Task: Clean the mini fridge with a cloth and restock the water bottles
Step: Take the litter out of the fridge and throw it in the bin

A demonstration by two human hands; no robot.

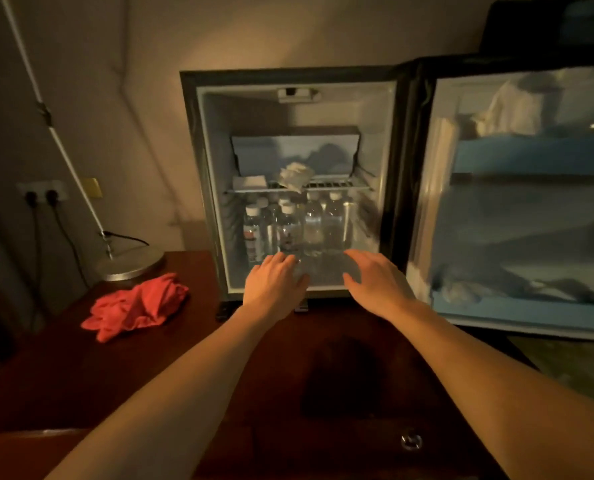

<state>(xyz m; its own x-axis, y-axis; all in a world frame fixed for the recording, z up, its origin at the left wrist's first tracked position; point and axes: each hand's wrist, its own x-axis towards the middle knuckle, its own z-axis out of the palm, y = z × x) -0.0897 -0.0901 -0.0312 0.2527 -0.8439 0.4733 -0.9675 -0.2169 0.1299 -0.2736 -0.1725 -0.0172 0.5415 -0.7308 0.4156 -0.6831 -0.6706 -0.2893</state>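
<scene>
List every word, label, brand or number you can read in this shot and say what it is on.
No text here can be read.
Water bottles in the mini fridge: red and white labels, too blurred to read.
White card on the wire shelf: no print can be made out.
Fridge door: no legible markings.

Both arms out ahead
My left hand (275, 289) and right hand (380, 284) reach forward, palms down, fingers loosely spread, holding nothing.

Both hands (276, 285) (380, 284) open at fridge (205, 168) mouth, near bottles (288, 230).
</scene>
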